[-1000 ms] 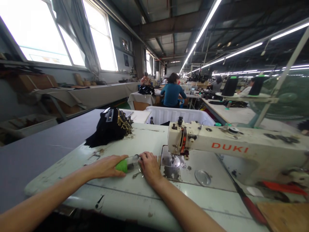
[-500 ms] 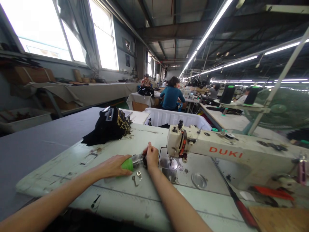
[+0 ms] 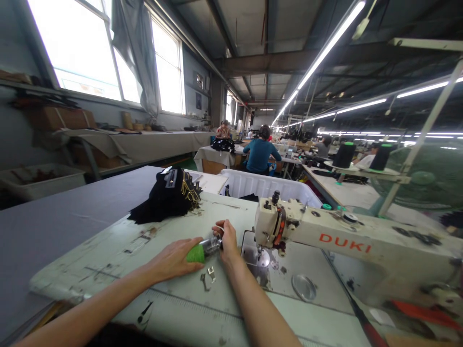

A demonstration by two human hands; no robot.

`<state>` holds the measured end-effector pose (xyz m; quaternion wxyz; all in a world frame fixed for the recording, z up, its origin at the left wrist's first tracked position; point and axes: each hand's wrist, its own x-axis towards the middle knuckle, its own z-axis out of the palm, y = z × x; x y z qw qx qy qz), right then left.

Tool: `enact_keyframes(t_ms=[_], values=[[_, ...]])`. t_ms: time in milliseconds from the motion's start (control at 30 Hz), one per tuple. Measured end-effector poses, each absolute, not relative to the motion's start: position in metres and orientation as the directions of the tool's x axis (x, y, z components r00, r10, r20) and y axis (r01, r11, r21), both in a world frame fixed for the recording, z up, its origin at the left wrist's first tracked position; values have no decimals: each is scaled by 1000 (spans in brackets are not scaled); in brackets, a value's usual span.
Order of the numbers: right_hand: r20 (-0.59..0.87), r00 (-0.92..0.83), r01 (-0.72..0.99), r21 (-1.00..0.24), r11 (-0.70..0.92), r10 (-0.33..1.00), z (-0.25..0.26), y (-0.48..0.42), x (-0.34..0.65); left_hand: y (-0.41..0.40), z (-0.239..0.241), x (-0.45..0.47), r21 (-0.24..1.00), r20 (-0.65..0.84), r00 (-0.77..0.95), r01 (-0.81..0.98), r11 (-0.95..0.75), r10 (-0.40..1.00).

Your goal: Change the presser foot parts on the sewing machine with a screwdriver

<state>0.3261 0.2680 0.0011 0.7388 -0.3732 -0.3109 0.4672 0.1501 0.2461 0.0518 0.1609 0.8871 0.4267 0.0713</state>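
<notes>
A clear plastic bottle (image 3: pixel 211 246) with a green-covered end (image 3: pixel 196 254) lies tilted low over the sewing table. My left hand (image 3: pixel 179 260) is closed around its green part. At the bottle's other end, my right hand (image 3: pixel 227 241) has its fingers curled near the mouth; something dark shows there, but I cannot make out what the fingers hold. Just below the bottle, small metal pieces (image 3: pixel 209 276) rest on the pale tabletop (image 3: pixel 173 301). To the right of my right hand stands the head of a sewing machine (image 3: pixel 269 224).
A round clear lid or dish (image 3: pixel 304 287) lies on the machine bed. Black fabric pieces with gold-coloured trim (image 3: pixel 166 197) are piled at the back left. Behind the table is a white bin (image 3: pixel 275 182). A person in a blue top (image 3: pixel 258 155) sits farther off.
The view has shifted a little, so everything sits slightly lower and to the right. My right hand's fingers have loosened and spread slightly at the bottle's mouth. My left hand keeps its grip.
</notes>
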Motion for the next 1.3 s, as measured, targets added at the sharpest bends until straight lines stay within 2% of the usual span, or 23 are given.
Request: enact_keyframes(t_ms=[133,333,433,567,767,867,967,1100,1200,1267,1300], values=[[204,268,-501,-805,317,942,11,268,324,244,49,145,358,39,590,746,-562,807],[302,261,-410,-825,389,917,33,268,314,244,42,138,370,149,543,745,-556,827],[378,235,-265,-862,433,896,53,257,306,242,37,134,429,232,536,692,-580,811],[480,74,-56,-873,484,874,81,242,297,242,27,129,525,303,511,615,-588,805],[448,105,-121,-880,459,888,97,255,285,244,21,130,641,361,416,539,-546,835],[431,73,102,-900,423,899,103,263,281,243,18,130,669,384,374,517,-534,844],[410,-41,340,-851,399,911,113,267,277,241,14,129,695,398,345,491,-525,850],[373,-108,447,-810,380,922,128,264,265,242,7,127,735,434,300,427,-526,849],[432,-69,655,-660,367,899,135,258,256,242,7,126,750,460,241,410,-519,855],[441,-28,818,-505,274,897,138,254,252,241,8,124,754,472,210,408,-515,857],[413,-20,850,-473,233,911,138,253,251,241,8,123,758,475,199,403,-513,857]])
